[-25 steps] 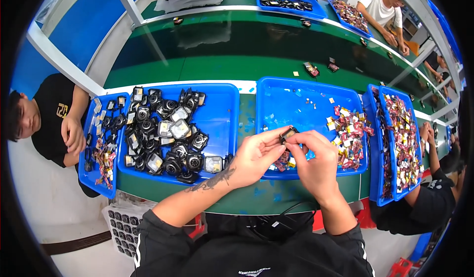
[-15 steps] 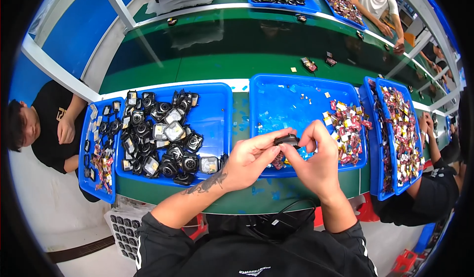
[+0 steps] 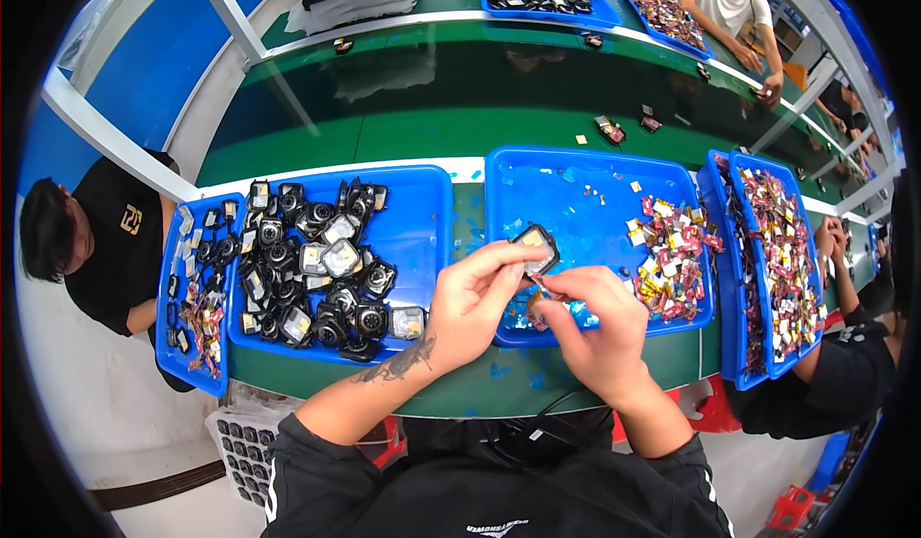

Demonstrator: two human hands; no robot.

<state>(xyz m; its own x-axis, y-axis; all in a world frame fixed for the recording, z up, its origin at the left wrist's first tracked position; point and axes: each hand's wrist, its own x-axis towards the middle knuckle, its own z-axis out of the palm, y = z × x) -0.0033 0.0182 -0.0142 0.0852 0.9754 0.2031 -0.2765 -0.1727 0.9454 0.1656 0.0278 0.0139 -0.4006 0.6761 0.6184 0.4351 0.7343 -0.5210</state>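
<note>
Between thumb and fingers, my left hand (image 3: 470,298) grips a small black smartwatch-like case (image 3: 535,244), tilted so its pale square inside shows. My right hand (image 3: 606,332) pinches a small reddish circuit piece (image 3: 540,303) just below the case; whether the two are still joined I cannot tell. Both hands are over the near part of a blue tray (image 3: 537,178), which has a heap of red, yellow and white circuit pieces (image 3: 672,260) on its right side. Left of my hands, another blue tray (image 3: 420,212) bears many black cases (image 3: 331,260).
A green conveyor belt (image 3: 403,120) runs beyond the trays with a few loose pieces (image 3: 609,130) on it. Stacked blue trays (image 3: 775,260) of circuit pieces stand at right, a narrow one (image 3: 197,380) at left. Co-workers sit left, right and across. A white frame post (image 3: 228,10) rises far left.
The case has turned from edge-on to show its inside, and a reddish piece now shows in my right fingers. Loose belt pieces shifted slightly right; the left co-worker's raised hand dropped from sight.
</note>
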